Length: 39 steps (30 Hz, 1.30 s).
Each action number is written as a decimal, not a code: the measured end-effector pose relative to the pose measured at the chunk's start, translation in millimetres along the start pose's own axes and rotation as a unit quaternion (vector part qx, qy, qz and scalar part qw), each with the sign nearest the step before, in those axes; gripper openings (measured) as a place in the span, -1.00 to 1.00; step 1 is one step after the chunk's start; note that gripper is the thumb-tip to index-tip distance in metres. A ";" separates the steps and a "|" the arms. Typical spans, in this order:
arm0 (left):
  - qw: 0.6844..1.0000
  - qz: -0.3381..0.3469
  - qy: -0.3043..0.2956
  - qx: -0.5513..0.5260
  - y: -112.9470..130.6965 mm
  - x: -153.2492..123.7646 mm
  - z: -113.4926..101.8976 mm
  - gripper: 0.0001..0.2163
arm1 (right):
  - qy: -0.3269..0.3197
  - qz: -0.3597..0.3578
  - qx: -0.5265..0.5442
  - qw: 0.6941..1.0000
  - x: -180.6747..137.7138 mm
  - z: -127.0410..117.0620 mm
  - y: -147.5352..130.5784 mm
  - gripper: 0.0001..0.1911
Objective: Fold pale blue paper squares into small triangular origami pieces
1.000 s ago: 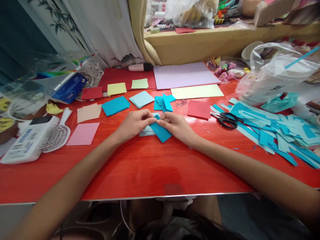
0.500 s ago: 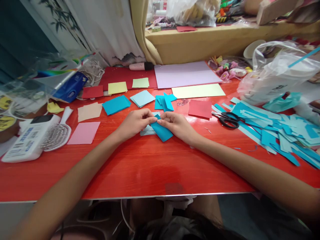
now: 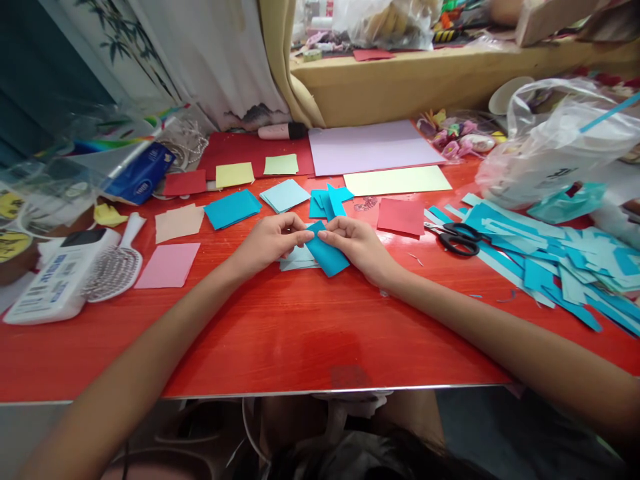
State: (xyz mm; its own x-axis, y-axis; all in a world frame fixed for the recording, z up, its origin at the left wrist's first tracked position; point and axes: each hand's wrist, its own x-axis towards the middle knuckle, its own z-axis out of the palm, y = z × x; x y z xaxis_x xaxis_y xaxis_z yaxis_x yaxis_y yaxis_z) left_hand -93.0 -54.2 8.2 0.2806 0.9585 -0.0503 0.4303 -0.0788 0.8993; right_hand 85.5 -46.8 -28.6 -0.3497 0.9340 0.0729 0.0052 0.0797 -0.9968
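While both hands meet near the middle of the surface (image 3: 300, 333), the left hand (image 3: 267, 243) pinches the top corner of a blue paper (image 3: 327, 252) between thumb and fingertips, its grip closed on it. The right hand (image 3: 357, 247) pinches the same corner from the other side, its grip closed tight as well. The blue paper slants down toward the near edge, its lower part lying on the surface and partly over some pale sheets (image 3: 297, 259) under the left hand.

Just beyond the hands, toward the far edge, lie folded blue pieces (image 3: 327, 200), a pale blue stack (image 3: 285, 196) and a blue stack (image 3: 231, 209). A red square (image 3: 400, 217) sits just beside the right hand, with scissors (image 3: 455, 239) past it. Cut blue strips (image 3: 550, 260) are heaped along the right edge below a plastic bag (image 3: 555, 153). A pink square (image 3: 167, 265) and a hairbrush (image 3: 115, 267) lie toward the left edge. A lilac sheet (image 3: 370, 147) and a yellow sheet (image 3: 395, 181) lie by the far edge.
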 end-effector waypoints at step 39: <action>1.000 0.006 -0.017 0.018 1.4 -2.9 4.8 -0.78 | -0.110 0.054 0.089 0.988 2.3 -4.6 -8.0 -0.39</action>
State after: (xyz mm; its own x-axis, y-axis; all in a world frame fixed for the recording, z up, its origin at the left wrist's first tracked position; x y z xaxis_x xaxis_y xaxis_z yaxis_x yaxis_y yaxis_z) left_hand -89.1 -58.4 7.5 0.3148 0.9475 -0.0555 0.4574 -0.1002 0.8836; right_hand 88.9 -43.7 -20.2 -0.5509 0.8343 -0.0229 -0.1056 -0.0969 -0.9897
